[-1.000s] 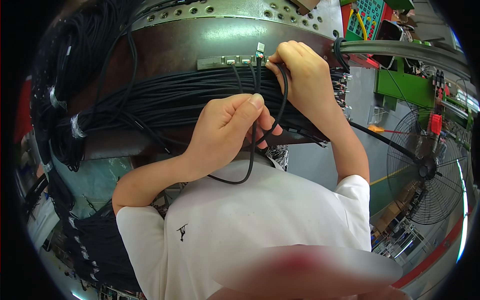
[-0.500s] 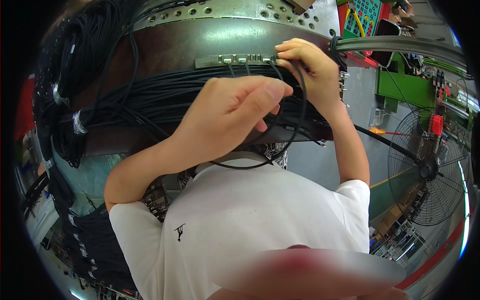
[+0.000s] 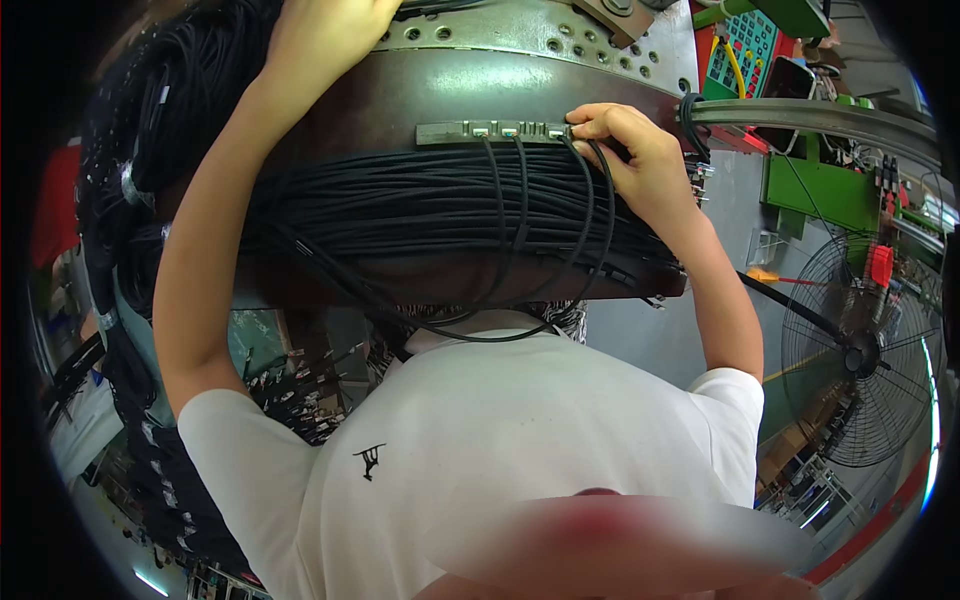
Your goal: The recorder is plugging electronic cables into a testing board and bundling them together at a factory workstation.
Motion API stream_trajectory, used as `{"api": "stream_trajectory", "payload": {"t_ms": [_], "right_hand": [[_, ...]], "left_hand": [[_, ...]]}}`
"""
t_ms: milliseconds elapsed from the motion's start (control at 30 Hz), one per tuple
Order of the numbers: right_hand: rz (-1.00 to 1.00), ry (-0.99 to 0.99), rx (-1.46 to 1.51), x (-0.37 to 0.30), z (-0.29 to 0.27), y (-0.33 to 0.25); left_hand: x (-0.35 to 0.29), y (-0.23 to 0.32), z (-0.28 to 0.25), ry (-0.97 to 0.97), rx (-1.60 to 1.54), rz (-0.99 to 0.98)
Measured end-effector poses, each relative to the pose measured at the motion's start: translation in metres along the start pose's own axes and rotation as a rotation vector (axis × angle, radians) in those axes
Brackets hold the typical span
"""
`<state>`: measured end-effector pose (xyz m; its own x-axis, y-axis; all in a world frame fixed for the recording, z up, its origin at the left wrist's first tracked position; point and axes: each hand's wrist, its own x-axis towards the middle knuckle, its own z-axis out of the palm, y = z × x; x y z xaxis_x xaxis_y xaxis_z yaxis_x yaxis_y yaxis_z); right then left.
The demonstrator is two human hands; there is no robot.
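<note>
A narrow grey slotted strip (image 3: 441,134) lies on the dark brown bench (image 3: 400,95). Several small pale plugs (image 3: 510,132) sit in its slots, with black cables (image 3: 524,195) running from them toward me. At the strip's right end, my right hand (image 3: 645,160) is closed in a pinch around a black cable (image 3: 609,200), whose end is hidden by the fingers. My left hand (image 3: 330,40) reaches over the far left of the bench, close to the perforated metal plate (image 3: 480,32). The picture's upper edge cuts off most of its fingers, so their grip is hidden.
A thick bundle of black cables (image 3: 400,200) lies across the bench between the strip and me. Coiled cables (image 3: 195,70) hang at the left. On the right are a curved metal rail (image 3: 800,113), a green control panel (image 3: 742,50) and a large fan (image 3: 858,350).
My left hand has swung from in front of the strip up to the far left, uncovering the cables. My right hand stays at the strip's right end. The whole view has shifted slightly.
</note>
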<state>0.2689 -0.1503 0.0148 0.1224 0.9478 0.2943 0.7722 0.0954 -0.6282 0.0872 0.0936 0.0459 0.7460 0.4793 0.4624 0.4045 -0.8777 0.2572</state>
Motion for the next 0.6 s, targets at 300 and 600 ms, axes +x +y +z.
{"api": "stream_trajectory", "payload": {"t_ms": [300,600], "right_hand": [[-0.100,-0.029,-0.145,0.000,-0.003,-0.008],[0.312,0.048,0.026,0.122,-0.029,0.074]], "left_hand": [[0.040,0.012,0.069,-0.368,-0.963,0.200],[0.023,0.053,0.082,-0.559,-1.699,-0.801]]}}
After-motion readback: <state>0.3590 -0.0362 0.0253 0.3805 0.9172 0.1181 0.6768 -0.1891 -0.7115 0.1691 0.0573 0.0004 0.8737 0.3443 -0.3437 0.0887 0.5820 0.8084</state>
